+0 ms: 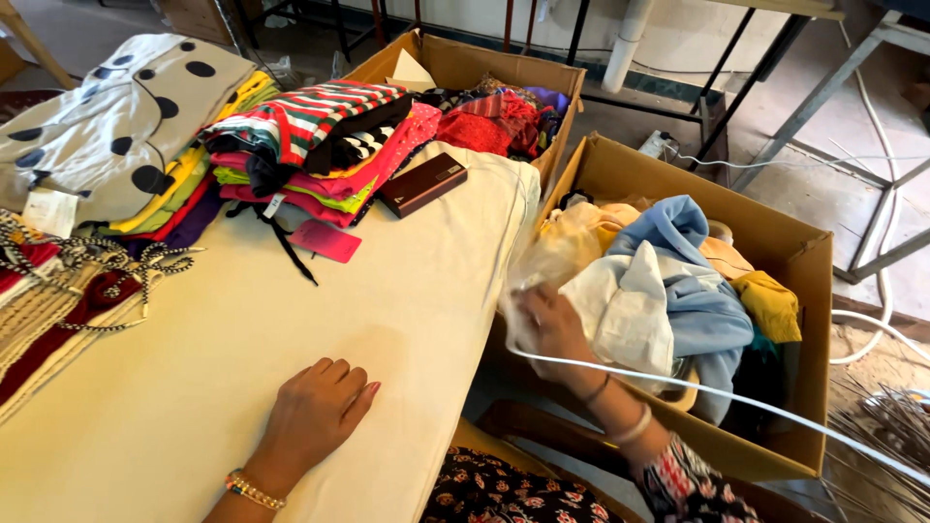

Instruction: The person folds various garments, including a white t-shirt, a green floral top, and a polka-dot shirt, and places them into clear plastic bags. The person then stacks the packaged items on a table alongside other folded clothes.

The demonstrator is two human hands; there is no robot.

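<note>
My left hand (315, 412) rests flat, palm down, on the cream-covered table (291, 329), holding nothing. My right hand (552, 324) reaches over the table's right edge into a cardboard box (804, 261) of clothes and grips a clear plastic bag (557, 257) that lies against a white garment (625, 310). Beside it in the box are a light blue garment (693, 281) and yellow cloth (770, 305).
A stack of bright folded clothes (310, 145) and a dark red flat case (421, 184) sit at the table's far end, with a spotted cream cloth (107, 126) at left. A second box (484, 73) of clothes stands behind. A white cable (736, 397) crosses the near box.
</note>
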